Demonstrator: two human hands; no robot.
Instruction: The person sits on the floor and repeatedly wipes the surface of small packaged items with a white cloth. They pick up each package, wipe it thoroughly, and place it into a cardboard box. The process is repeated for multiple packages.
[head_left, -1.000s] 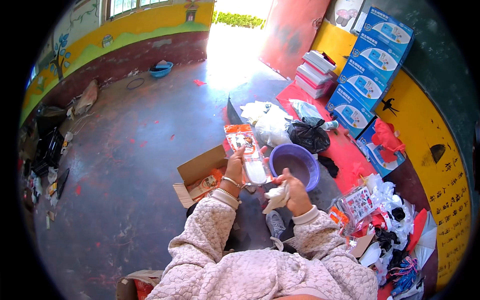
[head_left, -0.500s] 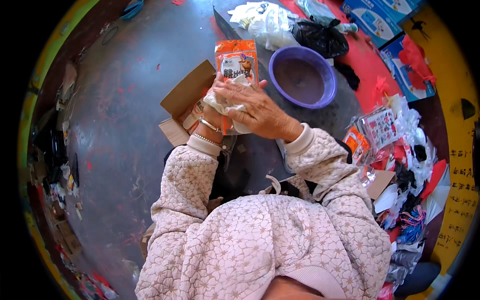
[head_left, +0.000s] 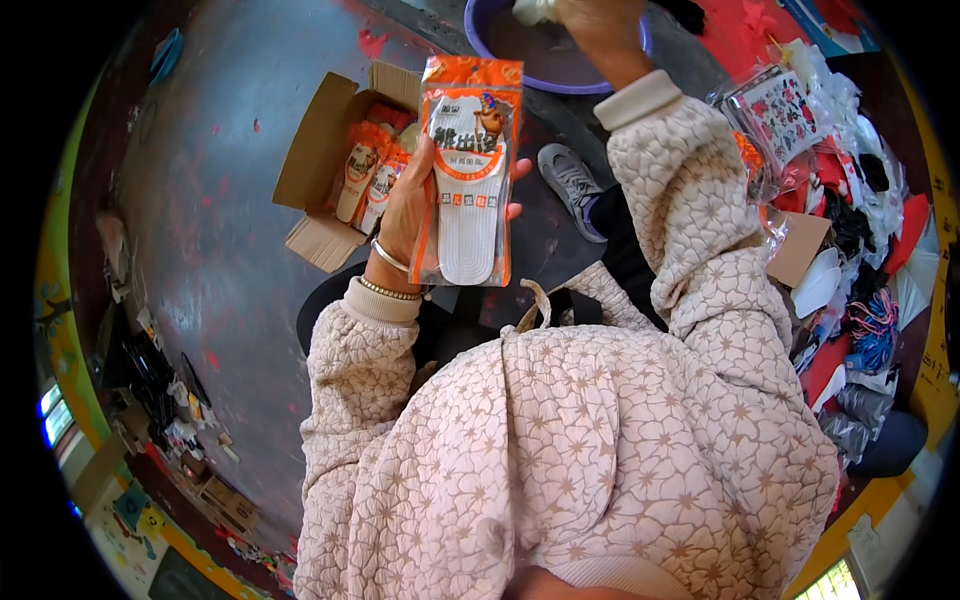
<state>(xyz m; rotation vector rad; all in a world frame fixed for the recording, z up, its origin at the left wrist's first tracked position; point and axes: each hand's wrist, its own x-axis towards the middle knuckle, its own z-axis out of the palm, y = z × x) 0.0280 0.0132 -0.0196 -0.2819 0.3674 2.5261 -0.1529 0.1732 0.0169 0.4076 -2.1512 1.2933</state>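
Our left hand (head_left: 415, 215) holds up a flat packet (head_left: 467, 170), orange-edged and clear-fronted, with a pale insole showing through. The palm is behind the packet, the fingers (head_left: 512, 190) curl round its right edge and the thumb sits on the left side, so the hand is half closed around it. We keep it upright with the front towards us, probably so the front can be looked over. Two bangles (head_left: 392, 272) sit on that wrist.

Our right hand (head_left: 590, 15) reaches up over the purple basin (head_left: 600, 75) at the top edge. It looks closed on something whitish (head_left: 532, 10), but the frame cuts it off, so we cannot tell what it is or how tight the grip is. The basin sits just ahead of us, within reach of that arm.

Left of the packet an open cardboard box (head_left: 320, 165) stands on the floor (head_left: 215, 260), flaps spread, with more orange packets (head_left: 372, 170) of the same kind standing inside. It is close to the left hand, probably so packets go in or out easily.

A grey shoe (head_left: 572, 185) shows below the basin, so we seem to be sitting low. On our right lies a clear bag with a flowered print (head_left: 775, 115), and beyond it a heap of scraps and bags (head_left: 860, 270) on the red mat (head_left: 740, 35).
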